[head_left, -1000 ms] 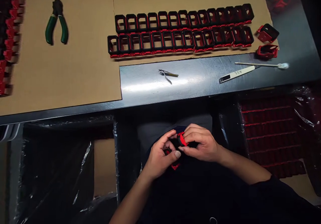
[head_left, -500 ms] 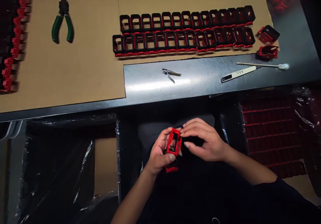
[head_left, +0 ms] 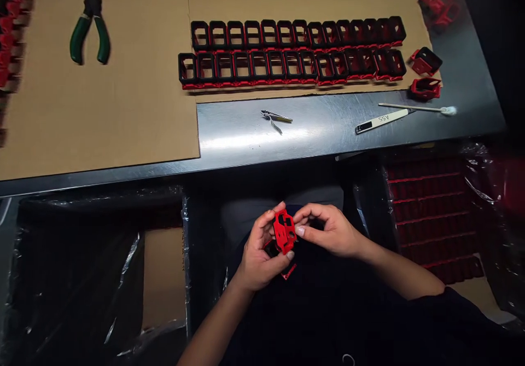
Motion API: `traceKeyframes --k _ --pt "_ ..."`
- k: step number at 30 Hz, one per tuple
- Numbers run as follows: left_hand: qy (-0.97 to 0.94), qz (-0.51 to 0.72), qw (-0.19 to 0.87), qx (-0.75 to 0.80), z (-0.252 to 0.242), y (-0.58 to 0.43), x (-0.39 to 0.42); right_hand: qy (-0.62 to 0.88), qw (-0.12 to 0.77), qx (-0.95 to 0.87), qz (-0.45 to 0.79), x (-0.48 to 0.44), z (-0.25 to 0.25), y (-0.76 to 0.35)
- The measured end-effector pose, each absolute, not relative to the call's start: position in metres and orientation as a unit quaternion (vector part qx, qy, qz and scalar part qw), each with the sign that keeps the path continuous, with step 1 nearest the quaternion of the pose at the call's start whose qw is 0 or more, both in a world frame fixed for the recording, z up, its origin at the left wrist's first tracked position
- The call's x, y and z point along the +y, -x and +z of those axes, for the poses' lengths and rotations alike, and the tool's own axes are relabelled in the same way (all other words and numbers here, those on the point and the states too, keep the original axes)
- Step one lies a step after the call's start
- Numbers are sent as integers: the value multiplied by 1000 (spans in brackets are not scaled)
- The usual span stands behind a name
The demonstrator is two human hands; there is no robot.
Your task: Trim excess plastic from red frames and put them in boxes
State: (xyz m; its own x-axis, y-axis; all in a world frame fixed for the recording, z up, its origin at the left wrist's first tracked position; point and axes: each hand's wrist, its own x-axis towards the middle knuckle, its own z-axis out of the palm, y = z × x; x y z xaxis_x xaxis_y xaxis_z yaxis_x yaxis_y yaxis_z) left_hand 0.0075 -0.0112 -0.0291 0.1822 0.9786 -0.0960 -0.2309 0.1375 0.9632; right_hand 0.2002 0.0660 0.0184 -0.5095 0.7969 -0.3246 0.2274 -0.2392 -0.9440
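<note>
Over my lap, my left hand (head_left: 262, 251) grips a red and black plastic housing (head_left: 284, 232) between thumb and fingers. Its red face, with several cut-outs, is turned up toward me. Lower down, by the left palm, another red and black piece (head_left: 289, 271) shows in part; whether it is separate I cannot tell. My right hand (head_left: 324, 229) pinches at the housing's right edge with thumb and index finger, the other fingers curled behind. Similar housings (head_left: 258, 66) stand in two rows on the cardboard (head_left: 139, 109) beyond my hands.
Nail clippers (head_left: 276, 118), a white knife-like tool marked A55 (head_left: 381, 121) and a cotton swab (head_left: 414, 107) lie on the metal table (head_left: 233, 141). Green-handled pliers (head_left: 90, 29) rest on the cardboard. Plastic-lined boxes stand below, left (head_left: 82, 267) and right (head_left: 486, 191); the right one holds rows of red parts.
The housing has been turned in my left hand, so a different red face shows. My right thumb and index finger have closed in on its right edge. The whole view has shifted slightly.
</note>
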Motion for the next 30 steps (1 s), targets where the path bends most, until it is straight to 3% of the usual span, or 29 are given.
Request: traceKeyframes --k 14,17,20,23,27,30 --pt "-423 497 629 422 -32 -9 -12 434 201 -508 716 62 8 -196" --pt "-466 512 571 442 -32 -6 -10 447 233 -624 597 81 17 -201" --pt "-521 525 479 473 -29 -3 -6 467 328 -750 336 123 34 -198" --pt "-556 522 440 474 -23 -4 -1 502 327 -788 143 175 46 -178" --pt "-578 507 419 484 -15 -6 1 559 219 -795 90 214 48 -153" --pt "-595 495 379 507 -9 -3 -2 510 250 -814 119 197 49 -161"
